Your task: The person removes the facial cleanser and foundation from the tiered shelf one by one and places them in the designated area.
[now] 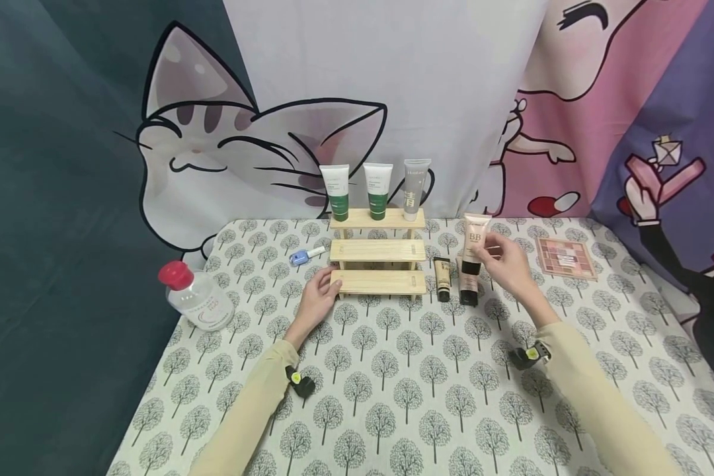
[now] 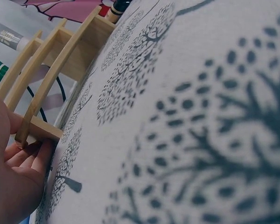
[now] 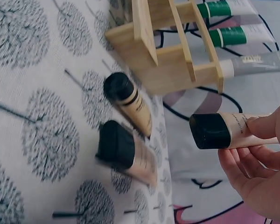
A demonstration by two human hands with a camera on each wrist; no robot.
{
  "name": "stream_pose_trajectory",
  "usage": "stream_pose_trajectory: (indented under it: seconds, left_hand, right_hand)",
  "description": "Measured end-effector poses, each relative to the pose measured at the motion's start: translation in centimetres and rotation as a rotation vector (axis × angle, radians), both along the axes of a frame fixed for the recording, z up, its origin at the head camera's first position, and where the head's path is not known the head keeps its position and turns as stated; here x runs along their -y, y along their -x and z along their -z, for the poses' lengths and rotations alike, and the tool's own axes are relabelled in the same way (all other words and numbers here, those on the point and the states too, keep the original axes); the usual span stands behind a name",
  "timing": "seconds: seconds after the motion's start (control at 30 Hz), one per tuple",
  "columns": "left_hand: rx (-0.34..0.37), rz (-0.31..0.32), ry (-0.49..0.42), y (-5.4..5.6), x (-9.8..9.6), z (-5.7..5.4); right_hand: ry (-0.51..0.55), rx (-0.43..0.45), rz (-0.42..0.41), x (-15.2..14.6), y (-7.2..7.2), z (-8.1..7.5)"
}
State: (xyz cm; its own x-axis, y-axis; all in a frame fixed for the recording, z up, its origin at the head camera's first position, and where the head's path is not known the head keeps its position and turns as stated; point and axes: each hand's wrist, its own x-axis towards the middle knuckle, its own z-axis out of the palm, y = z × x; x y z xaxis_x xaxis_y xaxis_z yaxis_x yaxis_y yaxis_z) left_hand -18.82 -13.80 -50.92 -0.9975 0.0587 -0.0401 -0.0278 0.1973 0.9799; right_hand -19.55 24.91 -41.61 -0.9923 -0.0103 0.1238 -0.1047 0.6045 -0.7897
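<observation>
In the head view my right hand (image 1: 505,262) grips a pale pink BB cream tube (image 1: 475,239), black cap downward, above the table. Beneath it lies another pink tube with a black cap (image 1: 469,291), beside a small gold tube (image 1: 443,274). My left hand (image 1: 319,295) holds the left end of the lowest step of a three-tier wooden stand (image 1: 378,282); in the left wrist view its thumb and fingers close around that end. Along the top step stand two white-and-green tubes (image 1: 336,192) (image 1: 377,192) and a grey tube (image 1: 414,190).
A blue nail polish bottle (image 1: 299,258) lies left of the stand. Farther left is a clear bottle with a red cap (image 1: 202,301). An eyeshadow palette (image 1: 566,258) lies at the right. The tablecloth (image 1: 393,390) has a tree print, and a cartoon curtain (image 1: 309,59) hangs behind.
</observation>
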Motion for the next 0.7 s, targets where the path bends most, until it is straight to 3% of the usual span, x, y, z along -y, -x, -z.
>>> stream_pose_trajectory:
  seconds: [0.43,0.7]
  left_hand:
    - [-0.001,-0.013,0.012,-0.1,0.1,-0.1]
    - [-0.017,-0.011,0.014,0.0,0.0,0.0]
  right_hand:
    - [-0.046,0.072,0.008,-3.5,-1.0,1.7]
    - [-0.125,0.099,0.005,-4.8,-1.3,3.0]
